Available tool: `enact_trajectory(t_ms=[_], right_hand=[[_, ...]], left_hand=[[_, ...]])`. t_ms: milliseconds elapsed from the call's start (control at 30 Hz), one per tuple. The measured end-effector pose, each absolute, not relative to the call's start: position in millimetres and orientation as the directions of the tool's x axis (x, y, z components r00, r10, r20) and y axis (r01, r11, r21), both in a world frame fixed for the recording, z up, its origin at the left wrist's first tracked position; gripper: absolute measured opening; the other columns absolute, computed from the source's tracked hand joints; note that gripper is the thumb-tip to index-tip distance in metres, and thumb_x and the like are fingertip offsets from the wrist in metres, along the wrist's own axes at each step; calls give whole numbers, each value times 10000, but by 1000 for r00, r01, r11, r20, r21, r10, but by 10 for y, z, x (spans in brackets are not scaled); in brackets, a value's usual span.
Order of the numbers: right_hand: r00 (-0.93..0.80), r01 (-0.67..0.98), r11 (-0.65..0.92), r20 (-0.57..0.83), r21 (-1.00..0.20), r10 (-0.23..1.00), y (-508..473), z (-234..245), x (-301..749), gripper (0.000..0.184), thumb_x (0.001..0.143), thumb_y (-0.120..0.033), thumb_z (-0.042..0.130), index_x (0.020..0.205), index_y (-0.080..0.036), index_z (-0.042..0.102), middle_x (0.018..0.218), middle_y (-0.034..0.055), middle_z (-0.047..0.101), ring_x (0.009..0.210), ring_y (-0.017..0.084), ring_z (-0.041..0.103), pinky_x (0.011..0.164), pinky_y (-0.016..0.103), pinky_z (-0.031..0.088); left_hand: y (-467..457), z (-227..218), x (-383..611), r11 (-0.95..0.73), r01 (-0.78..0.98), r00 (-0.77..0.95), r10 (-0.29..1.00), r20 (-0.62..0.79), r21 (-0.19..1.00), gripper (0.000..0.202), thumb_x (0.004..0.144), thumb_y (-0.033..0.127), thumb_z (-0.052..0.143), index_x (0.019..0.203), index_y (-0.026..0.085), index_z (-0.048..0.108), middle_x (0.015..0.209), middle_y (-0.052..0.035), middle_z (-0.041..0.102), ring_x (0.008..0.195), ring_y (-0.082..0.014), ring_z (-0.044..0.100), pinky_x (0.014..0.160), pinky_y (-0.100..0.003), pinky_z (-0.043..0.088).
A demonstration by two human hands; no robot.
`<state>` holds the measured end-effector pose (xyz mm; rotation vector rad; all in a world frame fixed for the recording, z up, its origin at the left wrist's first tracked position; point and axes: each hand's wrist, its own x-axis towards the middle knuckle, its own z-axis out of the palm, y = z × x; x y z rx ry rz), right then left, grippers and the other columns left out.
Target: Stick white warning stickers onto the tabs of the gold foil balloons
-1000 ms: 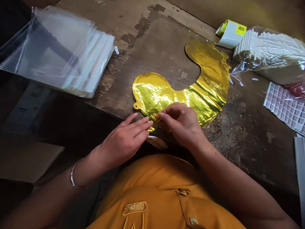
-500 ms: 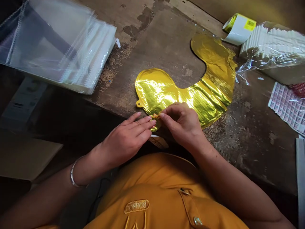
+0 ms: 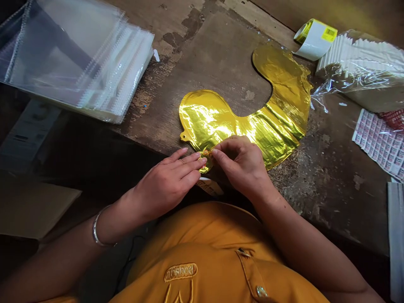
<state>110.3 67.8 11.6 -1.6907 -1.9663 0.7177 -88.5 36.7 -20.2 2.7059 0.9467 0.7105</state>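
Observation:
A flat, curved gold foil balloon (image 3: pixel 252 113) lies on the worn wooden table (image 3: pixel 214 54). Its small tail hangs over the near edge, between my two hands. My left hand (image 3: pixel 168 183) has its fingers stretched together, pressing the tail from the left. My right hand (image 3: pixel 241 164) pinches the tail with thumb and forefinger from the right. A small reddish mark or sticker shows on the tail between the fingertips.
A stack of clear plastic sleeves (image 3: pixel 78 59) lies at the far left. A label roll (image 3: pixel 314 38), a plastic-wrapped white paper stack (image 3: pixel 360 63) and a sheet of small stickers (image 3: pixel 378 141) lie at the right. Cardboard (image 3: pixel 31 208) sits below the table's left edge.
Both hands hold the same place on the balloon's tail. The view has shifted slightly between the earliest frame and now.

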Motion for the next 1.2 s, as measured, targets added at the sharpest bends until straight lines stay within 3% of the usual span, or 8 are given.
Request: enact_trajectory(t_ms=[400, 567, 667, 733, 833, 933, 1100, 1200], right_hand=[[-159, 819, 159, 49, -552, 986, 688, 84, 1073, 127, 791, -238, 640, 676, -189, 664, 708, 20, 642, 767, 175, 548, 745, 325, 422], [-102, 875, 118, 58, -469, 993, 733, 54, 1054, 239, 717, -391, 738, 748, -190, 612, 722, 10, 620, 719, 166, 526, 692, 316, 415], [-28, 920, 79, 136, -384, 990, 809, 33, 1120, 327, 709, -419, 737, 874, -184, 581, 765, 16, 614, 690, 163, 522, 655, 316, 424], [-9, 941, 98, 266, -323, 964, 817, 59, 1190, 185, 793, -310, 653, 908, -183, 584, 810, 40, 625, 706, 173, 544, 653, 327, 444], [-277, 897, 386, 410, -213, 869, 701, 126, 1278, 150, 864, -148, 525, 978, -182, 617, 971, 87, 671, 857, 197, 596, 761, 345, 494], [-665, 677, 722, 300, -146, 684, 526, 121, 1302, 239, 898, -158, 526, 1117, -145, 619, 1181, 110, 669, 992, 208, 608, 881, 338, 507], [-696, 645, 755, 318, -117, 644, 476, -4, 1266, 232, 914, -140, 492, 1062, -101, 666, 1092, 118, 717, 880, 205, 645, 796, 329, 532], [-582, 703, 659, 318, -267, 749, 563, -3, 1255, 205, 913, -181, 506, 852, -150, 699, 861, 85, 731, 741, 171, 626, 689, 291, 502]], left_hand=[[369, -209, -882, -780, 539, 677, 625, 388, 318, 194, 919, 112, 483, 1018, 115, 650, 1246, -96, 655, 1203, -213, 585, 1123, -419, 383], [368, -216, -879, -779, 540, 678, 627, 383, 320, 185, 908, 96, 502, 1027, 108, 642, 1258, -88, 650, 1222, -210, 569, 1136, -413, 368], [377, -211, -873, -774, 537, 666, 633, 395, 335, 186, 903, 88, 499, 1022, 117, 639, 1234, -82, 665, 1217, -207, 573, 1129, -410, 377], [382, -212, -874, -764, 537, 656, 645, 391, 358, 196, 905, 89, 495, 1041, 124, 632, 1222, -79, 672, 1204, -202, 584, 1126, -412, 380], [379, -238, -886, -756, 519, 653, 652, 386, 400, 186, 901, 96, 504, 1039, 132, 623, 1223, -80, 671, 1208, -203, 580, 1131, -417, 374], [348, -295, -900, -757, 471, 629, 648, 429, 453, 138, 883, 87, 527, 971, 139, 621, 1263, -116, 636, 1234, -207, 557, 1127, -403, 382], [284, -329, -912, -693, 445, 533, 714, 455, 567, 96, 857, 75, 556, 906, 139, 609, 1325, -173, 539, 1251, -213, 523, 1088, -375, 431], [287, -295, -916, -650, 455, 519, 749, 411, 609, 111, 865, 75, 541, 918, 146, 609, 1311, -152, 543, 1216, -194, 544, 1041, -337, 472]])
